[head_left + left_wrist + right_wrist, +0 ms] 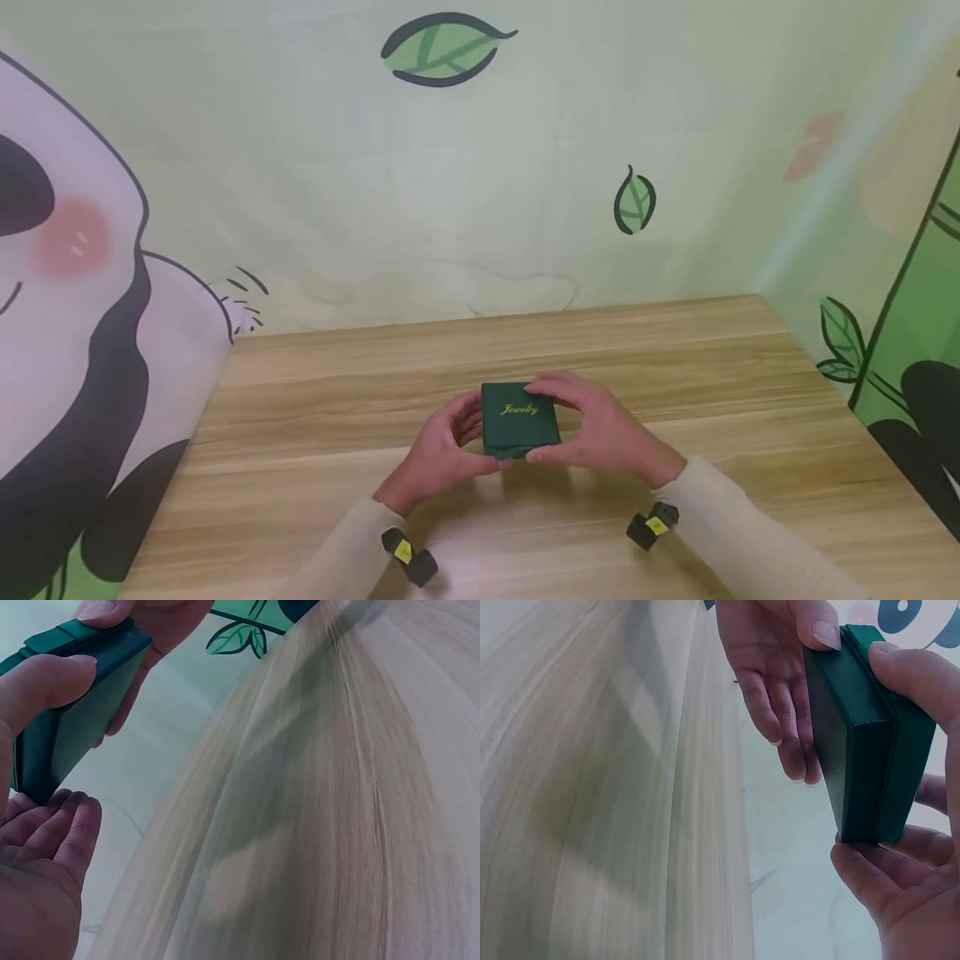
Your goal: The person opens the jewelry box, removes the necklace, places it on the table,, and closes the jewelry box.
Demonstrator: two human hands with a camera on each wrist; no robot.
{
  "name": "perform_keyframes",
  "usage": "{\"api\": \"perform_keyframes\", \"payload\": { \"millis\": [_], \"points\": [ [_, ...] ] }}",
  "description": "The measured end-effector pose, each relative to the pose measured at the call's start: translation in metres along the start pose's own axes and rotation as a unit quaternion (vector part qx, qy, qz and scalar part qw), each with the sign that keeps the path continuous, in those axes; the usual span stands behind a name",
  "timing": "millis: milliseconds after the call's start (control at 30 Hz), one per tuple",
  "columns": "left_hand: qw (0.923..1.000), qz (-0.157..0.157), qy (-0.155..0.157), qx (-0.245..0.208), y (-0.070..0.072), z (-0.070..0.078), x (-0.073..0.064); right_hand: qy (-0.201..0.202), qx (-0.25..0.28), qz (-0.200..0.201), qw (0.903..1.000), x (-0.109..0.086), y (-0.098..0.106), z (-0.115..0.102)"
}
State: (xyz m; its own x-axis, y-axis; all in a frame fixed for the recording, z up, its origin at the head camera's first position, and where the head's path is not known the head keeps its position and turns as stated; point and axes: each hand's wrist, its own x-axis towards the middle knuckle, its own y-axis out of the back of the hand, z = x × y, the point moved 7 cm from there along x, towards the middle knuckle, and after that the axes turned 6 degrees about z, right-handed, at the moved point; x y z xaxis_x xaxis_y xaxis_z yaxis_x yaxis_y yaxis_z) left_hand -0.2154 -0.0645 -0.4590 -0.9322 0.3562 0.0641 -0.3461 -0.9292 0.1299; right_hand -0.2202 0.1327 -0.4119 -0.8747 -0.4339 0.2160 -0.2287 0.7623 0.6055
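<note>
A dark green jewelry box (521,421), its lid closed and marked "Jewelry" in gold letters, is held up above the table between both hands. From the left side my left hand (442,446) grips it, thumb on the front edge and fingers at the far side. On the right, my right hand (600,425) has its thumb at the front and its fingertips over the far top corner. The left wrist view shows the box's (94,720) underside tilted over the tabletop. In the right wrist view the seam between lid and base shows along the box (881,742).
A wood-grain table (337,375) spreads under the hands, with their shadows on it. Behind it hangs a pale green backdrop (337,192) printed with leaves and a panda. Each sleeved wrist carries a small black device with a yellow label.
</note>
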Motion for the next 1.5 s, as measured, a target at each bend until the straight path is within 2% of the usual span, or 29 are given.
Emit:
{"api": "perform_keyframes", "payload": {
  "millis": [233, 500, 767, 1000, 1267, 1500],
  "points": [
    [0.9994, 0.0, -0.001, -0.035, -0.001, 0.004, 0.0, 0.003, -0.02, 0.0, 0.9998, 0.001, 0.001, -0.002],
    [0.9999, 0.013, 0.0, -0.008, 0.001, 0.004, -0.001, 0.009, -0.032, 0.008, 0.9994, 0.0, 0.002, -0.005],
    [0.9998, 0.018, 0.005, -0.006, 0.001, 0.004, -0.001, 0.003, 0.044, 0.023, 0.9988, -0.002, 0.002, -0.001],
    [0.9997, 0.023, 0.009, -0.01, 0.001, 0.003, -0.002, 0.016, -0.004, 0.031, 0.9994, -0.003, 0.003, -0.004],
    [0.9997, 0.019, 0.001, -0.016, 0.002, 0.005, -0.004, 0.016, 0.039, 0.02, 0.9989, -0.001, 0.005, -0.009],
    [0.9998, 0.019, 0.003, -0.011, 0.003, 0.005, -0.006, 0.016, 0.012, 0.013, 0.9997, 0.0, 0.006, -0.012]
  ]
}}
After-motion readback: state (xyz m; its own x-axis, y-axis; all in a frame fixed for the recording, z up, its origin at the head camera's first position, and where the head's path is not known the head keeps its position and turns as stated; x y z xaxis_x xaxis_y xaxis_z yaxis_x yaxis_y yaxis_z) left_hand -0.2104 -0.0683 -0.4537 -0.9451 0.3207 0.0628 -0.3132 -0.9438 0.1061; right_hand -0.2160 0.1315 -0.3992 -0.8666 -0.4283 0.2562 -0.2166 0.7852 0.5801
